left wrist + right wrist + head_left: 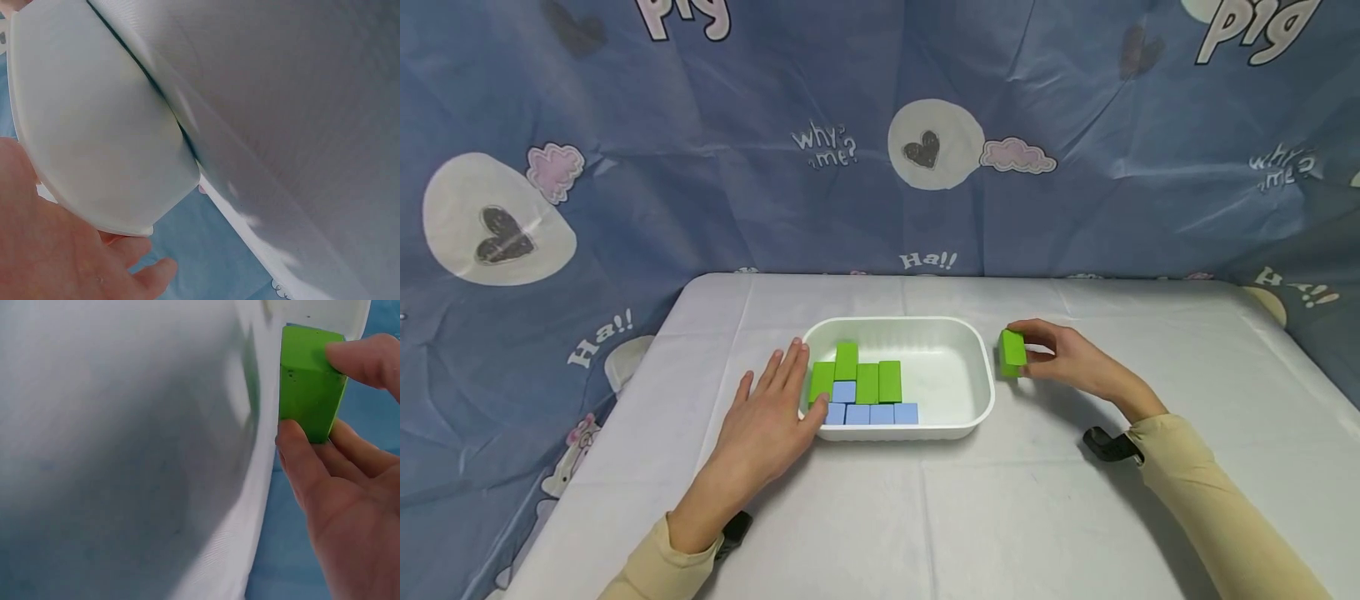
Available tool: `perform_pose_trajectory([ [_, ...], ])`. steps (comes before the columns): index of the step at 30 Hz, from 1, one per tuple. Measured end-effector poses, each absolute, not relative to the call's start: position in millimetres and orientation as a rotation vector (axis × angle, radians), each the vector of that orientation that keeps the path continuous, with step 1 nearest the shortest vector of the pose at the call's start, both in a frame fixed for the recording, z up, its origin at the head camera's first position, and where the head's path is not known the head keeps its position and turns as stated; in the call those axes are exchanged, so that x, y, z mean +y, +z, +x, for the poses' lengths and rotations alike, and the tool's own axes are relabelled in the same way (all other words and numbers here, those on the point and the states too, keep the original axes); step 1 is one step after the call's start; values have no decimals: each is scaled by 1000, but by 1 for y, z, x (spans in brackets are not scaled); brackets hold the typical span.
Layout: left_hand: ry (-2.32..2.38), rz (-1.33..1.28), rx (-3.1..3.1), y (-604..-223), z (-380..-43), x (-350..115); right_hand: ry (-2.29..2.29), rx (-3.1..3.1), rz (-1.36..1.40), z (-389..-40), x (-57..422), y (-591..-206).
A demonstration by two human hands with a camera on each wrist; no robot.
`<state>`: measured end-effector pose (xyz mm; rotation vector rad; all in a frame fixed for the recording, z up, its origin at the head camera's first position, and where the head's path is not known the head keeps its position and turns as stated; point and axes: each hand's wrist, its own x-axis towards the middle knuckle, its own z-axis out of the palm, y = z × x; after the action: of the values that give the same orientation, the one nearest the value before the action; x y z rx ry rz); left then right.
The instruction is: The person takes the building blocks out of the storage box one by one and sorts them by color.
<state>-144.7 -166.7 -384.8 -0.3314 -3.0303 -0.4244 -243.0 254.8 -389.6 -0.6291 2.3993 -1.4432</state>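
Between the thumb and fingers of my right hand [1063, 354] is a green block [1012, 353], just right of the white tray [951, 429]. The right wrist view shows the thumb on one side of this block and fingertips on the other. My left hand [771, 425] rests at the tray's left end, fingers straight along the rim and thumb over the near left corner. Inside the tray, several green blocks stand toward the left, among them one farther back [846, 361]. A blue block [844, 392] sits below that one, and a row of blue blocks [882, 414] lines the near wall.
A white cloth [865, 517] covers the table under the tray. Behind the table's far edge hangs a blue printed curtain [820, 217]. The tray's right half shows its bare floor. Dark bands [1108, 446] are worn at both wrists.
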Motion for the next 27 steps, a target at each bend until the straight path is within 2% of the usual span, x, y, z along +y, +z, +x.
perform_pose_trajectory([
  [27, -426, -318, -3020, -385, -145, -167, -1403, 2403, -702, -245, 258, -397],
])
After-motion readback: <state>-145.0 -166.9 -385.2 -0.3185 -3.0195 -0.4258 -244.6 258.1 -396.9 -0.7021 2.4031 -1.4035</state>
